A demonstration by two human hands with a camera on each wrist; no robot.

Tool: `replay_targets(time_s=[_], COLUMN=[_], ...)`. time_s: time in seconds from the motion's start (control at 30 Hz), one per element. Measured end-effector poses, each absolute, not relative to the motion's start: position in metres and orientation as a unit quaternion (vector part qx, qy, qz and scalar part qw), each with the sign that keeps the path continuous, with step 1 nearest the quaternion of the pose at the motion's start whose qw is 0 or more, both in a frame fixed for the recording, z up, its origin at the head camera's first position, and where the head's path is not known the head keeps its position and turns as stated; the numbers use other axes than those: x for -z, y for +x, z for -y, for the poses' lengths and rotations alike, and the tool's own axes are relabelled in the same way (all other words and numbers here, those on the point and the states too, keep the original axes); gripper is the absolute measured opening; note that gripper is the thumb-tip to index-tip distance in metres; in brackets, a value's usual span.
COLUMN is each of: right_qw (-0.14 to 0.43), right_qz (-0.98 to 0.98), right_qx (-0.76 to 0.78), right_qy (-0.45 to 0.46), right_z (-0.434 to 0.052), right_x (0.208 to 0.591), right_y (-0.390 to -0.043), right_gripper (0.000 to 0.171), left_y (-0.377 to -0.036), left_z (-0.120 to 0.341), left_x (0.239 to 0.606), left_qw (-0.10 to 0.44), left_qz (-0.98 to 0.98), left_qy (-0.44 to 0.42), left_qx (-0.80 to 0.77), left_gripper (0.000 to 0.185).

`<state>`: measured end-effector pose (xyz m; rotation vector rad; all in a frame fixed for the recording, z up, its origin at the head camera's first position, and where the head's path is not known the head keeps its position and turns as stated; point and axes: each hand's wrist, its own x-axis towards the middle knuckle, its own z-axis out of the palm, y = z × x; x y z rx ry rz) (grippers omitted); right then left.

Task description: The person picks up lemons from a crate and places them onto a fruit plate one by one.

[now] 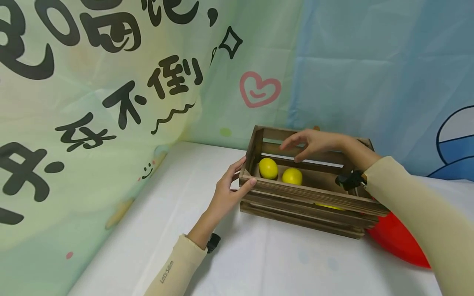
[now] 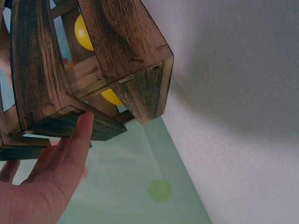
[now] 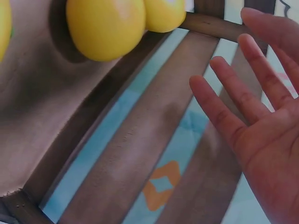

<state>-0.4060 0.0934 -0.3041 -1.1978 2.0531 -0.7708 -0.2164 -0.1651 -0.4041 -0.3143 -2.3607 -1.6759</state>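
A brown slatted wooden crate [image 1: 303, 195] stands on the white tabletop. Two yellow lemon-like fruits, one at the left end [image 1: 268, 168] and one beside it [image 1: 292, 176], lie inside; more yellow shows through the front slats. My left hand [image 1: 226, 191] rests on the crate's near left corner, thumb on the front top slat and fairly straight fingers along the end. Over the crate's inside hovers my right hand [image 1: 314, 144], holding nothing. In the right wrist view its fingers [image 3: 229, 86] are spread, apart from the yellow fruit [image 3: 106, 28].
A red rounded object [image 1: 401, 244] lies at the crate's right end, partly hidden by the right sleeve [image 1: 418, 209]. Behind the crate hangs a printed cloth backdrop [image 1: 355, 61], which also runs along the left side of the white tabletop [image 1: 289, 263].
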Motion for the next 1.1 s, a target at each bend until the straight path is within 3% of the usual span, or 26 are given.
replay_targets(time_s=[0.43, 0.8, 1.1], right_qw=[0.4, 0.402, 0.462], right_qz=[-0.771, -0.782, -0.752], right_qx=[0.266, 0.215, 0.214], right_qy=[-0.418, -0.425, -0.418], right_z=[-0.079, -0.09, -0.09], right_x=[0.319, 0.341, 0.358], right_y=[-0.415, -0.421, -0.423], right_gripper=[0.049, 0.054, 0.06], left_y=[-0.218, -0.216, -0.215], left_z=[0.164, 0.164, 0.165], left_x=[0.402, 0.402, 0.403], left_qw=[0.116, 0.115, 0.111], left_qz=[0.803, 0.802, 0.801], left_qy=[-0.109, -0.106, -0.107], left_qx=[0.574, 0.577, 0.578], left_gripper=[0.065, 0.064, 0.064])
